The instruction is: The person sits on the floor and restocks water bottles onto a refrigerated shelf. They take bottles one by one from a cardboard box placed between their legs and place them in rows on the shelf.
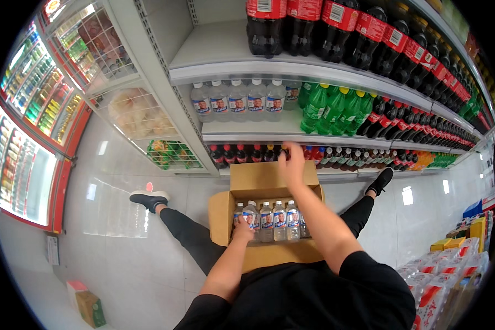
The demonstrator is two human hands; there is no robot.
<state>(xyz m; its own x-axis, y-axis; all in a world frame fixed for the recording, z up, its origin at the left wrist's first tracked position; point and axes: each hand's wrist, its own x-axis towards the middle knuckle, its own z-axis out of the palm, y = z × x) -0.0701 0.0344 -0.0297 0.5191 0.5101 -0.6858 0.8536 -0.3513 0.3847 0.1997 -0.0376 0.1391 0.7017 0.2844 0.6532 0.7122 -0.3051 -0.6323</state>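
Between my legs stands an open cardboard box (272, 177) with clear plastic bottles (279, 220) upright in a row, each with a white cap and a blue-and-white label. My left hand (242, 232) is at the box's left end, its fingers around one clear bottle (251, 210) that leans slightly. My right hand (292, 167), blurred by motion, is raised over the far flap, before the lowest shelf. Nothing shows in it, and its thumb looks apart from the fingers. Similar clear bottles (237, 101) line the left of the middle shelf.
Green soda bottles (334, 109) stand right of the clear ones, then cola bottles. Large cola bottles (299, 27) fill the shelf above. A wire-mesh rack (140, 111) borders the left side. Lit drink coolers (24, 165) stand far left; shrink-wrapped packs (441, 272) are stacked at right.
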